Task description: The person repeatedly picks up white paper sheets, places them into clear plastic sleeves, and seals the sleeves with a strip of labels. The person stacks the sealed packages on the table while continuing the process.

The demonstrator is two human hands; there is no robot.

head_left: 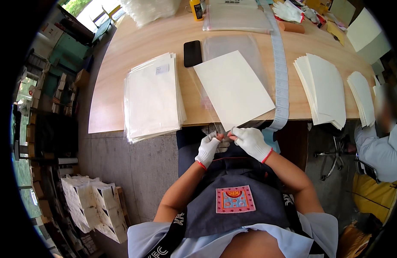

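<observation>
My left hand (209, 148) and my right hand (251, 142) wear white knit gloves with bare fingertips and meet just off the table's front edge. Both are closed, the fingertips pinching what looks like the near edge of a clear plastic bag (210, 108). The pinched edge is thin and hard to make out. A blank cream-white sheet of card (235, 90) lies slanted there, its lowest corner close to my right fingertips. Whether the card is inside the bag or on top of it, I cannot tell. More clear bags (232, 45) lie beneath and beyond the card.
Left of the card are a stack of bagged white sheets (151, 99) and a black phone (192, 53). A label strip (281, 64) runs down the right. Fanned card piles (323, 90) lie beyond it. A yellow bottle (196, 10) stands behind; a person (381, 146) sits far right.
</observation>
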